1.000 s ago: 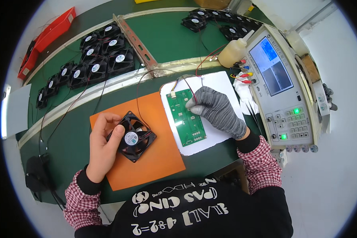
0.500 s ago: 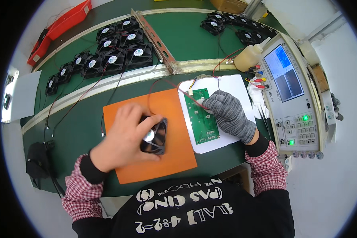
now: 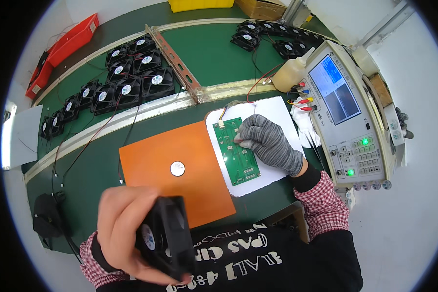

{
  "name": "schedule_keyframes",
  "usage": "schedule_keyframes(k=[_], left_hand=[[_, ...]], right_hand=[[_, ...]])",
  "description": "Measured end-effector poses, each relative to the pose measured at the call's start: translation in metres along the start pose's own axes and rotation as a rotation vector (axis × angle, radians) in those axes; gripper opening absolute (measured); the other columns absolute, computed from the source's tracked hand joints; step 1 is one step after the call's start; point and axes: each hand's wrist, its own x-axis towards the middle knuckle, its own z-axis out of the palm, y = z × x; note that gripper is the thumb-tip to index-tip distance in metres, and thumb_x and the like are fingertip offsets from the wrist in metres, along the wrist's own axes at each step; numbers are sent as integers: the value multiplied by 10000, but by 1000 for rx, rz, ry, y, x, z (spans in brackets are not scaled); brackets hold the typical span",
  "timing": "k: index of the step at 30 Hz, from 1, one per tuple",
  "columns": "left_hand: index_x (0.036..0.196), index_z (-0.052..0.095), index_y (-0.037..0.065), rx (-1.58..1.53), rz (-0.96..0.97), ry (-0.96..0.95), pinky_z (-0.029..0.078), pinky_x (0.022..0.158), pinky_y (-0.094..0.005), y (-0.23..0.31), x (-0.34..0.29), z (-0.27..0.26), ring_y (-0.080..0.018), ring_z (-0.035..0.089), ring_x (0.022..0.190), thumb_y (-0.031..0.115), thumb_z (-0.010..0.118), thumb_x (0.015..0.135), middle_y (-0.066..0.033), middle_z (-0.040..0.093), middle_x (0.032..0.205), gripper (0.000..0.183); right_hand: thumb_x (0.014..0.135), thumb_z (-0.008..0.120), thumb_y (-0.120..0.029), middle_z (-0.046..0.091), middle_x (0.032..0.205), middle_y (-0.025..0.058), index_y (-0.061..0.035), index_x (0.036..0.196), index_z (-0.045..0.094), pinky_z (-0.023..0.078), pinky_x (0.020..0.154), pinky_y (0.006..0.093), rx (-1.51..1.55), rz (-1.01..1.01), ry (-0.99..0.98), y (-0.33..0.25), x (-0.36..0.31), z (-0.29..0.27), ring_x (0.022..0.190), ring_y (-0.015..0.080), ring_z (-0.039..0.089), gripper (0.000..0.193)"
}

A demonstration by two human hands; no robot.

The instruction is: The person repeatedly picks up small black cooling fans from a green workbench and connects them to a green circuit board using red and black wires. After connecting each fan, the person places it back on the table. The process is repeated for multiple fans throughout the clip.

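Note:
My left hand (image 3: 124, 224) is closed around a black square cooling fan (image 3: 174, 231) and holds it tilted, close to my body, above the near edge of the orange mat (image 3: 148, 153). A small round white disc (image 3: 177, 168) lies on that mat. In a grey knit glove, my right hand (image 3: 270, 143) rests over a green circuit board (image 3: 241, 168) with its fingertips pinched together. Whatever sits between those fingertips is too small to make out. The board lies on a white sheet (image 3: 277, 109), with a white plug and thin wires at its far end.
Several black fans (image 3: 126, 90) with trailing wires stand at the far left, and more (image 3: 246, 40) sit at the far right. A metal strip (image 3: 175, 65) divides them. On the right are a test instrument (image 3: 348, 117) with a lit screen, clip leads and a plastic bottle (image 3: 289, 73).
My left hand has lifted the fan off the orange mat and brought it nearer my body, uncovering the white disc. My right hand stays over the board; the red wire at its fingers no longer shows.

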Motion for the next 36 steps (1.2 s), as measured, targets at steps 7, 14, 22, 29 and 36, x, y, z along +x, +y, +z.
schedule_keyframes(k=[7, 14, 22, 29, 36], left_hand=[[1201, 497, -164, -1770, -380, -302, 556, 704, -544, -12, -14, -13, -489, 647, 850, 687, 405, 931, -351, 596, 962, 898], [1287, 524, -17, -60, 142, 4, 515, 893, -511, -21, 50, 8, -440, 608, 1078, 228, 704, 862, -244, 616, 1120, 523], [844, 639, 49, 983, -5, 28, 394, 793, -410, -190, 95, 37, -307, 507, 948, 97, 745, 671, -105, 530, 904, 208], [765, 574, 88, 295, 389, -265, 469, 679, -431, -76, 46, 50, -272, 567, 802, 138, 674, 665, -82, 554, 849, 150], [830, 581, 99, 561, 362, -556, 457, 770, -378, -38, 13, 1, -240, 589, 930, 188, 653, 757, -63, 576, 929, 136]], right_hand=[[745, 752, -13, 639, 896, 78, -59, 894, 687, 526, 818, 365, 5, -61, -21, -3, 8, 3, 883, 268, 631, 169], [777, 730, -11, 652, 924, 85, -59, 942, 683, 536, 790, 347, -13, -62, 17, 2, -3, -1, 882, 260, 649, 178], [837, 718, -47, 645, 1013, 85, -37, 1081, 663, 520, 791, 295, 190, 80, 254, -7, 4, -4, 899, 182, 644, 250], [826, 689, -39, 541, 1353, 152, -88, 1378, 519, 446, 1045, 429, -243, -175, 129, -69, 15, -6, 1226, 352, 542, 580], [763, 623, -91, 602, 1040, 74, -118, 1104, 648, 493, 890, 375, -471, -427, -271, -43, -1, -7, 1045, 285, 579, 343]])
